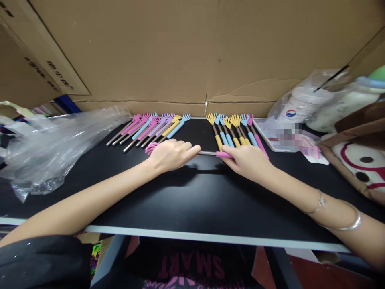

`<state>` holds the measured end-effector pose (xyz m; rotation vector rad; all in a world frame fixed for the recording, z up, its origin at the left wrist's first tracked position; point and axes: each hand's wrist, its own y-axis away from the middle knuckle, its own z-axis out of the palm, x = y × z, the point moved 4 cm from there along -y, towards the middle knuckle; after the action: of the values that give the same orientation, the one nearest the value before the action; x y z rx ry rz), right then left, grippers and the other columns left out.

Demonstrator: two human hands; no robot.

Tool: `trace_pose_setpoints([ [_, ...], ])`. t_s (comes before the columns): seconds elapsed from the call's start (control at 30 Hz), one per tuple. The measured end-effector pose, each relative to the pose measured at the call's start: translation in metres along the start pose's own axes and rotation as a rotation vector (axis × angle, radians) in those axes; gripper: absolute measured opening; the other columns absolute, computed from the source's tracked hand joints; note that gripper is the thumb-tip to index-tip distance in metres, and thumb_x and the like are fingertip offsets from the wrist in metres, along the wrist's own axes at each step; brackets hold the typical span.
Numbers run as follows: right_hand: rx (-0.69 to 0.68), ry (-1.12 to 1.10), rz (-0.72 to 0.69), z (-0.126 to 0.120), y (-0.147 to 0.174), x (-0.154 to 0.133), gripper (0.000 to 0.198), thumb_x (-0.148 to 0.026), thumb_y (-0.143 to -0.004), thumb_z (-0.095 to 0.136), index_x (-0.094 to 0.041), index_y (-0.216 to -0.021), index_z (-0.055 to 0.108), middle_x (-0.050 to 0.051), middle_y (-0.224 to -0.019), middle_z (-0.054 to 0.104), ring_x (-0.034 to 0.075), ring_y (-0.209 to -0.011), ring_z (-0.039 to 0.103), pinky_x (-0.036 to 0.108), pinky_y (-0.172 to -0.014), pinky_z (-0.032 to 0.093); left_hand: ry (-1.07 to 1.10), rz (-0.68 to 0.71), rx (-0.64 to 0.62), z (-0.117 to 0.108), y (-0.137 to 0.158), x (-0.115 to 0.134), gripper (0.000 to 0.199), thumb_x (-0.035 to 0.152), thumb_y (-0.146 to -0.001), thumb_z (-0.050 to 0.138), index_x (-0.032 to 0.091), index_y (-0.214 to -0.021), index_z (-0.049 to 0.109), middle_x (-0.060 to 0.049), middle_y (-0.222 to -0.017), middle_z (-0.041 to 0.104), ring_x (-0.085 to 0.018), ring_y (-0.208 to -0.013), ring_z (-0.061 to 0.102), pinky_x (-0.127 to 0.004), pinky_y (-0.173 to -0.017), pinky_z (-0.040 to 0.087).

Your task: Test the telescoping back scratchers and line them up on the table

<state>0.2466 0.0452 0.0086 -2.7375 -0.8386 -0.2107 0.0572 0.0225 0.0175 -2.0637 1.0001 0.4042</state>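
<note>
Both hands hold one pink back scratcher (pixel 207 153) level above the black table. My left hand (pixel 172 155) is closed round its claw end, and pink claw tips show past the wrist side. On its pink handle my right hand (pixel 248 160) is closed, with bare metal rod between the two hands. Behind my left hand lies a row of back scratchers (pixel 150 127) in pink, blue, purple and yellow, rods toward me. A second row of back scratchers (pixel 231 128), yellow, blue and pink, lies behind my right hand, handles toward me and partly covered by it.
A clear plastic bag (pixel 60 140) spreads over the table's left side. At the right are a phone (pixel 270 138), a white cup (pixel 306 104) in plastic and a brown bag (pixel 351 148). A cardboard wall (pixel 168 52) rises at the back; the pale table edge (pixel 210 237) runs in front.
</note>
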Motion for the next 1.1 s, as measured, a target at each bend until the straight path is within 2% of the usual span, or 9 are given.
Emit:
trace_pose_setpoints([
  [0.17,0.008,-0.024,-0.015,0.003,0.0,0.001,0.035,-0.043,-0.092,0.036,-0.02,-0.081,0.059,0.004,-0.064,0.065,0.016,-0.055,0.055,0.025,-0.051,0.016,0.008,0.009,0.009,-0.001,0.0,0.001,0.021,0.024,-0.093,0.044,0.019,-0.074,0.051,0.004,-0.052,0.052,-0.011,-0.045,0.053,-0.027,-0.044,0.02],
  [0.47,0.014,0.038,-0.023,0.004,0.001,-0.001,0.037,-0.044,-0.093,0.034,-0.02,-0.083,0.059,0.005,-0.065,0.066,0.016,-0.055,0.056,0.027,-0.05,0.014,0.16,-0.058,-0.179,0.012,0.002,0.003,0.03,0.034,-0.098,0.033,0.018,-0.082,0.052,0.003,-0.058,0.06,-0.011,-0.047,0.058,-0.026,-0.042,0.016],
  [0.73,0.043,0.077,-0.036,0.003,0.001,-0.001,0.037,-0.044,-0.093,0.035,-0.019,-0.083,0.061,0.004,-0.063,0.066,0.015,-0.052,0.054,0.027,-0.05,0.013,0.219,-0.089,-0.234,0.014,0.004,0.004,0.033,0.037,-0.098,0.031,0.019,-0.083,0.054,0.002,-0.061,0.062,-0.012,-0.046,0.055,-0.026,-0.042,0.014],
  [1.1,0.222,0.127,-0.028,-0.009,0.003,-0.003,0.042,-0.043,-0.093,0.034,-0.018,-0.074,0.062,0.003,-0.057,0.064,0.012,-0.048,0.052,0.027,-0.049,0.011,0.293,-0.178,-0.372,0.013,0.002,0.006,0.034,0.042,-0.097,0.029,0.02,-0.086,0.052,-0.001,-0.062,0.064,-0.016,-0.048,0.058,-0.025,-0.043,0.017],
])
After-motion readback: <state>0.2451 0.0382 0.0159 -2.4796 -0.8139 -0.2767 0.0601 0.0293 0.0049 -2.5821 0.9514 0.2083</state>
